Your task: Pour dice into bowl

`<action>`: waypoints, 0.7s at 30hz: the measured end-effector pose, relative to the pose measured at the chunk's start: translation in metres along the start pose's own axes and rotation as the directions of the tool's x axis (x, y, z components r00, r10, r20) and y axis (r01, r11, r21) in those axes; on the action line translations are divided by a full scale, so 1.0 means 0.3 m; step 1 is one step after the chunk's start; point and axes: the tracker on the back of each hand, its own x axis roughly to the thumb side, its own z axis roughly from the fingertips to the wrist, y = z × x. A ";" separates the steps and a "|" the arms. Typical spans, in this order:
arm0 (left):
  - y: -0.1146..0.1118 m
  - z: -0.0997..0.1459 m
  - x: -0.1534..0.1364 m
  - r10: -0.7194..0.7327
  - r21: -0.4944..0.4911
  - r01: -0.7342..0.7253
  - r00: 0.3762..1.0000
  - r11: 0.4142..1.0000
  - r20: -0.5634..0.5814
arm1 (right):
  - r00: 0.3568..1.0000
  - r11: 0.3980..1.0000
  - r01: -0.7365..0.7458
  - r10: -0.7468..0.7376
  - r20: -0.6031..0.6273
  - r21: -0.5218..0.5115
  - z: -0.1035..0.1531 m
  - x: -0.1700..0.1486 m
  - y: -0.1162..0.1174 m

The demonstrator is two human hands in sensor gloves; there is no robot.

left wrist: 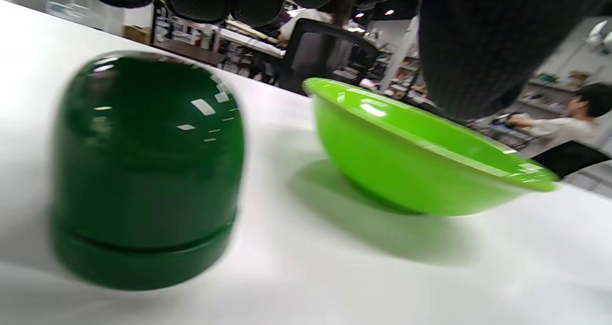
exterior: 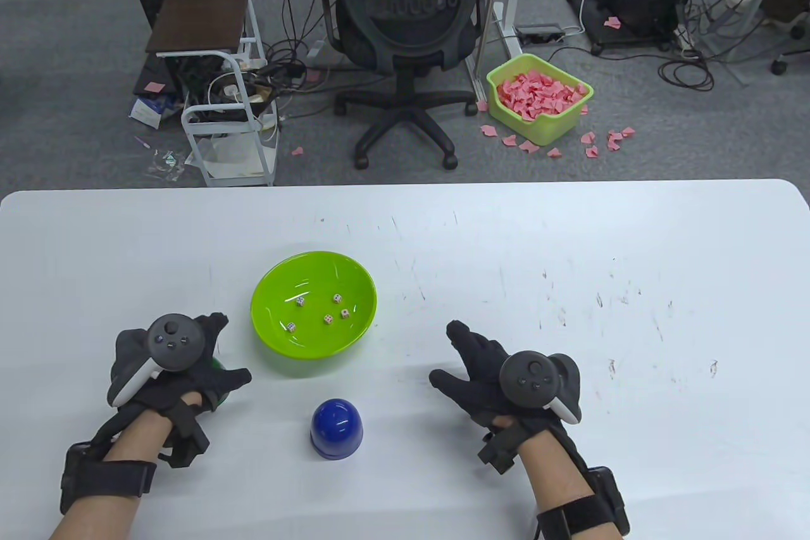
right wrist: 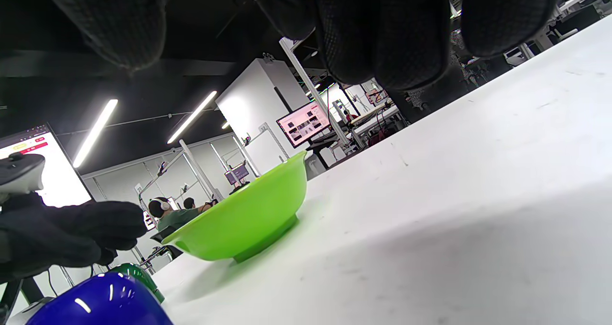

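Note:
The lime green bowl [exterior: 278, 331] stands on the white table and holds several small white dice [exterior: 329, 317]. A dark green cup [left wrist: 143, 172] stands mouth down on the table left of the bowl. My left hand [exterior: 212, 351] hovers over it with fingers spread, and only a sliver of the cup [exterior: 219, 366] shows in the table view. In the left wrist view my fingertips [left wrist: 201, 0] hang above the cup without touching it. A blue cup [exterior: 337, 429] stands mouth down in front of the bowl. My right hand [exterior: 457, 355] is open and empty to its right.
The bowl also shows in the left wrist view [left wrist: 420, 172] and the right wrist view [right wrist: 248, 220]. The table [exterior: 569, 312] stretches wide to the right. An office chair [exterior: 405, 27] and a green bin of pink papers [exterior: 538, 97] stand on the floor beyond the far edge.

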 end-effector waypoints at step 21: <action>-0.140 -0.074 -0.079 -0.087 0.005 0.090 0.972 0.996 -0.220 | 1.000 1.000 0.011 -0.011 -0.013 0.020 0.001 -0.001 0.011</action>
